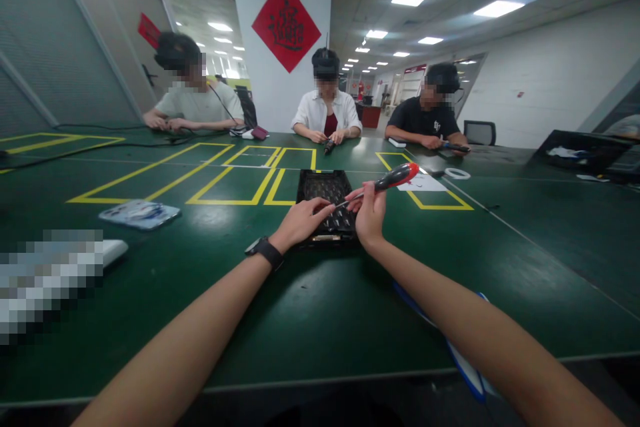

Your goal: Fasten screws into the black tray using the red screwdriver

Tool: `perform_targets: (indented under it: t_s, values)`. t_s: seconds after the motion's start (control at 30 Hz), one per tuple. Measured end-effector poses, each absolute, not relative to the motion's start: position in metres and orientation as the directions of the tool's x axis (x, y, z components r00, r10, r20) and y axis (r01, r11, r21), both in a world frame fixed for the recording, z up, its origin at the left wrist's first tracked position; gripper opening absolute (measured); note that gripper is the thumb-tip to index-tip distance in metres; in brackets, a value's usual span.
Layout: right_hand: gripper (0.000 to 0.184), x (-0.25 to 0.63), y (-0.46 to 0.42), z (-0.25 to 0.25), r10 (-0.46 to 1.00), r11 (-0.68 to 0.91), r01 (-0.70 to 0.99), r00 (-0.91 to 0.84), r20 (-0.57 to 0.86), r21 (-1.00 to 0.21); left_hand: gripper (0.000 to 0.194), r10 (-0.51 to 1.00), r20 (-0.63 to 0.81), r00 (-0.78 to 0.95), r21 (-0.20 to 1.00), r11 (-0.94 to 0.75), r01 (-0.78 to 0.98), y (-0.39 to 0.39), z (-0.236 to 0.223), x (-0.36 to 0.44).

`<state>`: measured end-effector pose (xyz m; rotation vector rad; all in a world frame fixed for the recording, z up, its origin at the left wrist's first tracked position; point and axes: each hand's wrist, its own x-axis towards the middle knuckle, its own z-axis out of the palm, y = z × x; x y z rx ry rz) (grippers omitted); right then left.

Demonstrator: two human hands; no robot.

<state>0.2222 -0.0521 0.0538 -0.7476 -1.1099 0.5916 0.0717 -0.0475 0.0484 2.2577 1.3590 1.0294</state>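
Note:
A screwdriver with a red and black handle is in my right hand, its shaft slanting down to the left. At the tip of the shaft, the thumb and fingers of my left hand come together in a pinch. Whatever sits between those fingertips is too small to make out. Beneath both hands lies a black tray holding many small shiny pieces in a patterned interior. My left wrist wears a dark watch.
Yellow tape outlines mark the green table. A clear packet lies to the left, a white sheet and tape roll to the right. A blue-edged item shows under my right arm. Three people sit opposite.

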Motion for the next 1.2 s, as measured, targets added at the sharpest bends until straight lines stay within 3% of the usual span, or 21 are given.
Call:
perform_targets:
  t_s: [0.13,0.3,0.6,1.2]
  values:
    - [0.033,0.227,-0.046,0.051,0.71,0.602,-0.013,0.466,0.528,-0.798,0.046,0.815,0.501,0.29,0.573,-0.564,0.595,-0.054,0.055,0.073]
    - [0.034,0.225,-0.047,0.051,0.742,0.579,0.067,0.371,0.559,-0.813,0.056,0.769,0.492,0.409,0.524,-0.637,0.566,-0.061,0.06,0.074]
    - [0.032,0.221,-0.057,0.053,0.732,0.595,0.161,0.294,0.614,-0.787,0.052,0.641,0.46,0.614,0.256,-0.758,0.599,-0.07,0.067,0.075]
    - [0.03,0.221,-0.057,0.051,0.729,0.614,0.184,0.243,0.64,-0.768,0.064,0.649,0.406,0.643,0.284,-0.759,0.586,-0.07,0.067,0.075]
